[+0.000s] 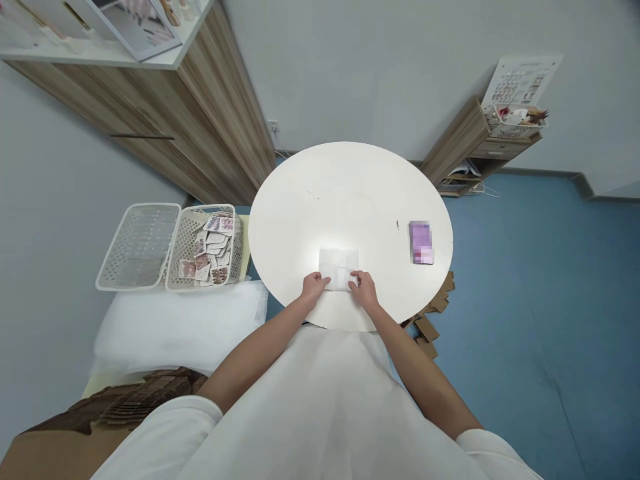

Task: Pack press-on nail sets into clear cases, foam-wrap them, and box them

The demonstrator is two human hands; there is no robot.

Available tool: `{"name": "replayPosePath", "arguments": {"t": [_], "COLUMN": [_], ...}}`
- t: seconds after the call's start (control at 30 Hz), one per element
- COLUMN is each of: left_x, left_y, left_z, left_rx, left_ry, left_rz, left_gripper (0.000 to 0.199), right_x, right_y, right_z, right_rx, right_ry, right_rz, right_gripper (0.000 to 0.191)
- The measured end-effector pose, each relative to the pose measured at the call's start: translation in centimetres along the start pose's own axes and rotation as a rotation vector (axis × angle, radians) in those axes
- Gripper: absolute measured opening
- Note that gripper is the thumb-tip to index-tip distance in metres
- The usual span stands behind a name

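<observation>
A folded white foam sheet [339, 259] lies flat near the front edge of the round white table [345, 180]. My left hand [315, 287] pinches its left side, thumb on top of the folded layer. At the opposite side, my right hand [364, 289] has its thumb and fingers closed on the right edge. Whether anything lies wrapped inside the folds cannot be seen. To the right of my hands rests a phone-sized purple item [421, 243], its surface blurred out.
Left of the table, one white basket [173, 267] holds many small printed packets; another clear-looking basket [115, 267] stands beside it. A stack of white sheets [185, 323] and brown cardboard [65, 443] lie nearer me. Cardboard pieces [427, 329] sit below the table's right edge. Wooden cabinets [215, 100] stand behind.
</observation>
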State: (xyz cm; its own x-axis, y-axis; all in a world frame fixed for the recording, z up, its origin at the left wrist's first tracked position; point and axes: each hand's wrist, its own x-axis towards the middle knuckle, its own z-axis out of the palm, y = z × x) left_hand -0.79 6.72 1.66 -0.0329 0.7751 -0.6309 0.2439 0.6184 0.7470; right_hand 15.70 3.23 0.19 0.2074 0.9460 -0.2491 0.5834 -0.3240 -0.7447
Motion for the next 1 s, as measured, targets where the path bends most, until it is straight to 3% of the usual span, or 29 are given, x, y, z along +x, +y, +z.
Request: {"name": "replayPosePath", "arguments": {"t": [0.1,0.33,0.4,0.53,0.73,0.83,1.0], "left_x": [-0.1,-1.1,-1.8,-2.7,-1.3,-0.5,-0.3], "left_y": [0.2,-0.1,-0.5,-1.3,0.1,0.9,0.7], "left_z": [0.9,2.9,2.8,1.7,0.1,0.2,0.4], "left_rx": [0.135,0.497,0.564,0.617,0.701,0.767,0.729], "left_ry": [-0.063,-0.129,-0.153,-0.258,-0.205,-0.235,-0.225], "left_rz": [0.168,0.414,0.507,0.651,0.651,0.679,0.734], "left_gripper": [0.016,0.014,0.020,0.034,0.033,0.039,0.038], "right_x": [0.1,0.1,0.1,0.7,0.9,0.0,-1.9], "right_y": [-0.3,-0.6,-0.7,-1.2,-1.2,-1.5,-1.8], "right_z": [0.5,0.9,0.8,1.3,1.5,0.8,-0.5], "right_rx": [-0.001,0.193,0.226,0.082,0.005,-0.128,-0.439], "right_ry": [-0.014,-0.077,-0.091,-0.033,-0.070,-0.095,-0.169], "right_rz": [-0.014,0.030,0.063,0.110,0.047,-0.038,-0.413], "right_gripper": [0.026,0.027,0.025,0.020,0.020,0.028,0.056]}}
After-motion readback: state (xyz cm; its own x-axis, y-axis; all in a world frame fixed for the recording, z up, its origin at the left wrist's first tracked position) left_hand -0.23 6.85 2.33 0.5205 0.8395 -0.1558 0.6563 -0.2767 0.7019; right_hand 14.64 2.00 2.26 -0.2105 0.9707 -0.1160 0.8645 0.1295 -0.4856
